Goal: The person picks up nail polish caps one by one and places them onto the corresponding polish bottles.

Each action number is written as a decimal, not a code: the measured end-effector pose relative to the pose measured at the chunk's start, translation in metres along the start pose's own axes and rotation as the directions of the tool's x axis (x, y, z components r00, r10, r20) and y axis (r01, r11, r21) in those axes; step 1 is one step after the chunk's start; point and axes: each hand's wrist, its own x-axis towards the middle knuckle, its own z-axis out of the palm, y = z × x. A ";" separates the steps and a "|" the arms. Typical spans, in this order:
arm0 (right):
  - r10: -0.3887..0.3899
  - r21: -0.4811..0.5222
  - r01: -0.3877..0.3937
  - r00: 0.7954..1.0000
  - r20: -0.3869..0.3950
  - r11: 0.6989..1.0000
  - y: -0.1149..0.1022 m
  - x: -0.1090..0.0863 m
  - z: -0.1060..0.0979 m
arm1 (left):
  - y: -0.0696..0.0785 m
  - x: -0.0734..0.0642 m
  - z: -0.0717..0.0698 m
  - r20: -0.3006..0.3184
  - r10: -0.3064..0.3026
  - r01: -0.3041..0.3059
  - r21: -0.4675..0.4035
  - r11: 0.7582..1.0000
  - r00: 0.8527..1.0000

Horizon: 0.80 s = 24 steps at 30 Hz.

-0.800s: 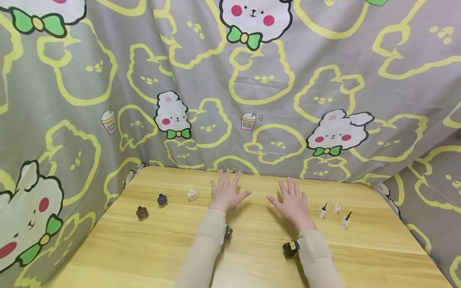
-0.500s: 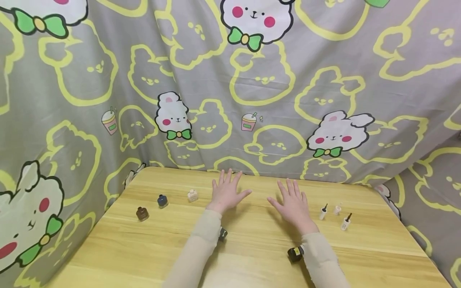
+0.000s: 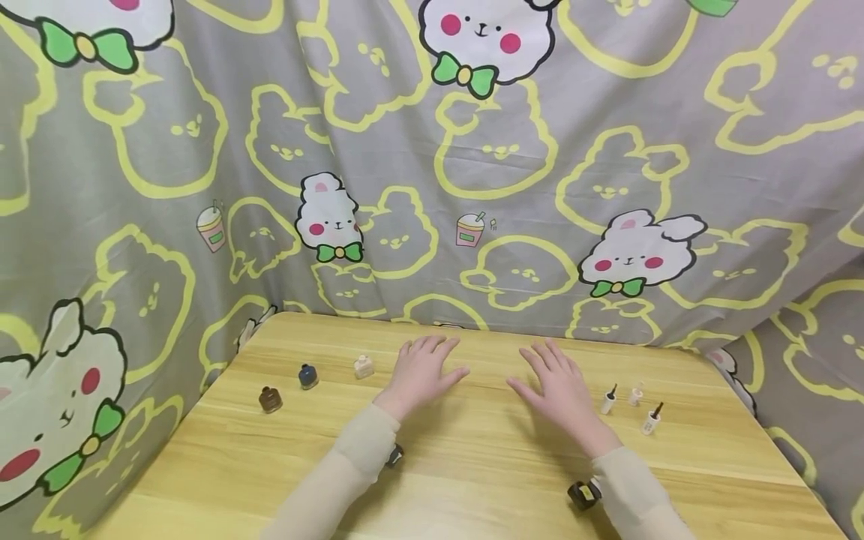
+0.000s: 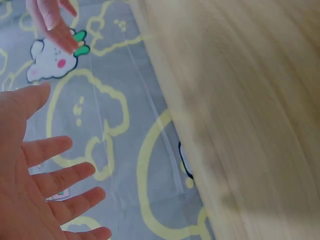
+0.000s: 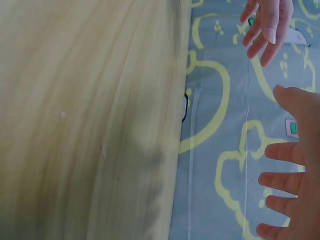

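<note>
My left hand (image 3: 418,376) is over the middle of the wooden table (image 3: 472,480), fingers spread and holding nothing. Opposite it, my right hand (image 3: 559,388) has its fingers extended too, with no object in it. To the left of the left hand stand a white nail polish bottle (image 3: 364,367), a dark blue one (image 3: 307,376) and a brown one (image 3: 270,400). Right of the right hand, three white brush caps stand with brushes upward: one cap (image 3: 608,403), a small pale cap (image 3: 635,396) and a nearer cap (image 3: 651,421). Both wrist views show bare palms and fingers.
A grey curtain (image 3: 398,150) with yellow outlines and rabbit faces hangs behind the table and along both sides. A black wrist camera (image 3: 584,494) sits under the right forearm; another wrist camera (image 3: 394,455) shows beside the left one.
Both hands draw back slightly toward the person, and the forearms swing outward, apart from each other. The fingers look less spread and more foreshortened. Bottles and caps stay where they are.
</note>
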 end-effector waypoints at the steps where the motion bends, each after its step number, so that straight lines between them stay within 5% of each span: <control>1: -0.016 0.003 0.016 1.000 -0.012 1.000 0.000 -0.001 -0.001 | 0.000 -0.002 -0.001 -0.014 0.014 -0.014 0.001 1.000 1.000; 15: -0.111 0.126 0.132 0.981 -0.157 0.983 0.004 -0.028 -0.026 | -0.011 -0.031 -0.018 -0.222 0.139 -0.162 -0.088 0.983 0.965; 24: -0.134 0.174 0.153 0.984 -0.120 0.973 0.008 -0.052 -0.039 | -0.030 -0.044 -0.020 -0.122 0.024 -0.064 -0.332 0.941 0.992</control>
